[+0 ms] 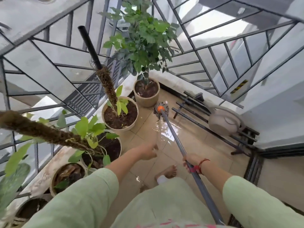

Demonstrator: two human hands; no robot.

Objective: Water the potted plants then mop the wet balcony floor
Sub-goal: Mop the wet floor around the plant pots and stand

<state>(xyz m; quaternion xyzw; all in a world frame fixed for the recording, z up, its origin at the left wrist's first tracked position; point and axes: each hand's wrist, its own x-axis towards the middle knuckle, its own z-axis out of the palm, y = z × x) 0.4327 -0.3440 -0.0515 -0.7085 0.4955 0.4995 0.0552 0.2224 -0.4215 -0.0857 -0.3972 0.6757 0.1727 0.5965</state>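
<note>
**Mop on the wet tiles, pots lined up along the railing**

On the left, a row of pots stands against the railing (49, 66). The nearest pot (56, 176) holds dry brown leaves. The next pot (118, 145) carries pale green leaves and a mossy pole (41, 130) that leans out across the view. Beyond it, a third pot (120, 127) has its own mossy pole (107, 86) with a black tip. The far pot (146, 102) in the corner holds a leafy bush (144, 40).

The left hand (148, 153) hangs over the tiles beside the second pot, fingers loosely curled and holding nothing. A bare foot (171, 171) stands on the floor (213, 145) below it.

The right hand (191, 162) is wrapped round the grey mop handle (172, 134), which slants away across a shiny puddle (164, 131). The mop head (162, 111), with its orange collar, rests on the tiles just beside the far pot.

To the right, a dark metal rack (194, 104) lies flat along the wall, and a grey watering can (224, 123) sits on it.
</note>
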